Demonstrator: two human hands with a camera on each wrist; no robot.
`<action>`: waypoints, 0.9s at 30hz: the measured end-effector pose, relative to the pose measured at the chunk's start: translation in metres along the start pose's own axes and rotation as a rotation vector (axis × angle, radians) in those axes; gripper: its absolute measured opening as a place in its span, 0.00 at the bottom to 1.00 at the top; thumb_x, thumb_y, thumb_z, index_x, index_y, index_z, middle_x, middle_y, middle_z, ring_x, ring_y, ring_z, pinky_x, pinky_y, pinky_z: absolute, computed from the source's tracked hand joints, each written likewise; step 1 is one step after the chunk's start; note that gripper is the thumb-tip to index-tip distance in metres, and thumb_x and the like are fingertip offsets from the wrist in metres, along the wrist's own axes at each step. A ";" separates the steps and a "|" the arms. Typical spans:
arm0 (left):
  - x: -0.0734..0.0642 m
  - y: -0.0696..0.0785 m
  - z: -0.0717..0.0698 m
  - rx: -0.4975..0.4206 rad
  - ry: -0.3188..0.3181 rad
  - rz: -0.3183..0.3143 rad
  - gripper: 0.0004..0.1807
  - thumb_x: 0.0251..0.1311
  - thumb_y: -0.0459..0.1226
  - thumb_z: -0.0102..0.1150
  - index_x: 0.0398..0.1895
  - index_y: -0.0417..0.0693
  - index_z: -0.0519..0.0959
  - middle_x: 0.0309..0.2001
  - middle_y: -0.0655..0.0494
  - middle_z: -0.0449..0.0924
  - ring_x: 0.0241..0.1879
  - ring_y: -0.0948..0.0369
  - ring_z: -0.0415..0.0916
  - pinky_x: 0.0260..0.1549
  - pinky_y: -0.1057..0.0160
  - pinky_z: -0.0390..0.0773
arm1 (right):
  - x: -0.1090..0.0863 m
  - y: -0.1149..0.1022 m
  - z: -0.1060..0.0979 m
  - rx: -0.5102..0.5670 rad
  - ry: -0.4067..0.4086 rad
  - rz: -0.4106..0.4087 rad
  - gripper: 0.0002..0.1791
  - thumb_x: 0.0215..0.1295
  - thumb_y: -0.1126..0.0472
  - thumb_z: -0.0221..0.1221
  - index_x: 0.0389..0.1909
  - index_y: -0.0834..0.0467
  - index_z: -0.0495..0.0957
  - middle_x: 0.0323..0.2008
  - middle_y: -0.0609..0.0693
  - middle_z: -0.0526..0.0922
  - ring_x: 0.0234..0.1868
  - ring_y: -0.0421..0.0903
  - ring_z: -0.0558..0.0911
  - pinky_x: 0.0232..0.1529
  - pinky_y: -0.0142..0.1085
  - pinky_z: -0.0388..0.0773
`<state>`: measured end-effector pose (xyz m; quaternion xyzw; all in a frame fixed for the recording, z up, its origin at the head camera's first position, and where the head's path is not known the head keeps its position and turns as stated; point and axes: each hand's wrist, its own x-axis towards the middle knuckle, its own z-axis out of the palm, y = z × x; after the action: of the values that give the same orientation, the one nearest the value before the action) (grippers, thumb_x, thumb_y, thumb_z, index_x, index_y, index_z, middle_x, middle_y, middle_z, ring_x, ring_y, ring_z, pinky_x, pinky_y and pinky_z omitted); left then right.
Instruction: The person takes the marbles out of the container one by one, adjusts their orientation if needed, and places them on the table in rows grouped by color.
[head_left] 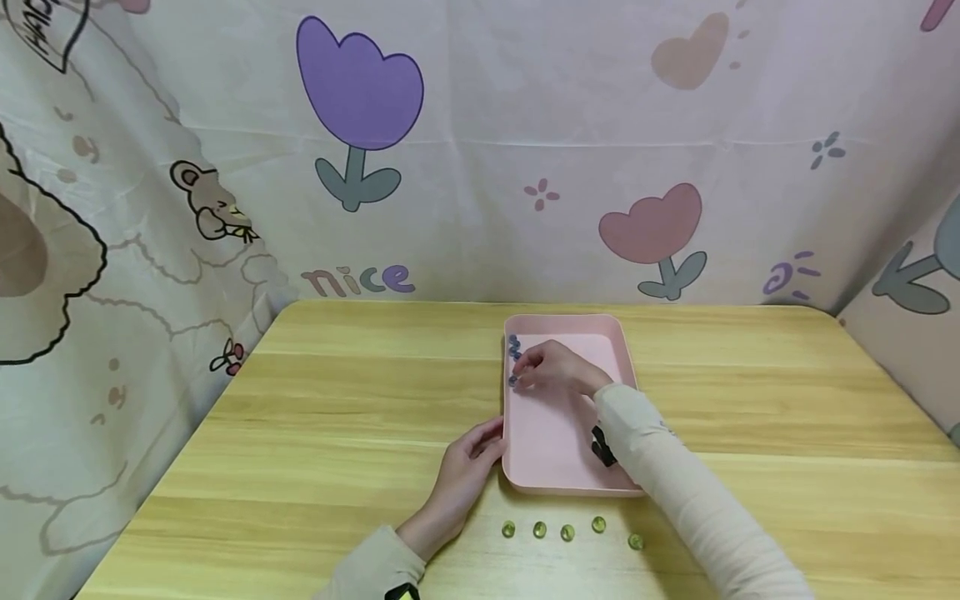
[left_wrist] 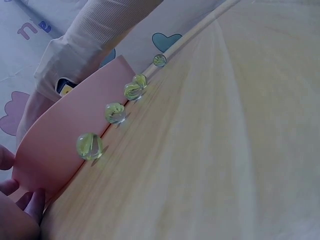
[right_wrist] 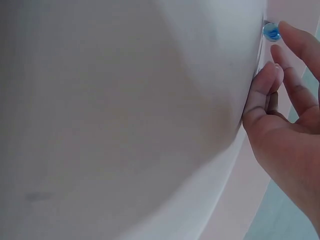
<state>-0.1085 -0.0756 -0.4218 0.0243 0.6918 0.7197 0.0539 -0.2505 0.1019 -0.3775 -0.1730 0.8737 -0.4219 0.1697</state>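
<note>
A pink rectangular tray (head_left: 570, 450) lies on the wooden table. Against its outer left wall rest the fingers of my left hand (head_left: 467, 479), near the front corner. My right hand (head_left: 555, 367) reaches over the tray to the inner left wall, fingers bent but apart. In the right wrist view a clear glass marble with blue inside (right_wrist: 271, 32) sits right at a fingertip (right_wrist: 286, 27), not pinched. Several blue marbles (head_left: 514, 350) lie along that wall, some beyond the hand. Outside the front wall several yellow-green marbles (left_wrist: 90, 146) stand in a loose row.
Wooden tabletop (head_left: 360, 400) extends on both sides of the tray. Behind it hangs a white printed cloth (head_left: 480, 225) with flowers, and more cloth flanks the table. My right sleeve (head_left: 682, 467) crosses the tray's front right corner, with a black wrist device (head_left: 602, 447) beneath it.
</note>
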 end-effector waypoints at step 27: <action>0.001 0.000 -0.001 0.003 -0.012 0.018 0.22 0.67 0.31 0.53 0.62 0.32 0.71 0.57 0.40 0.75 0.56 0.50 0.73 0.53 0.65 0.75 | 0.003 -0.005 0.001 -0.098 -0.023 0.010 0.06 0.55 0.65 0.68 0.33 0.61 0.84 0.25 0.45 0.79 0.31 0.42 0.72 0.39 0.33 0.67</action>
<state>-0.1098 -0.0764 -0.4219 0.0351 0.6922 0.7190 0.0516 -0.2523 0.0971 -0.3747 -0.1815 0.8922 -0.3756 0.1733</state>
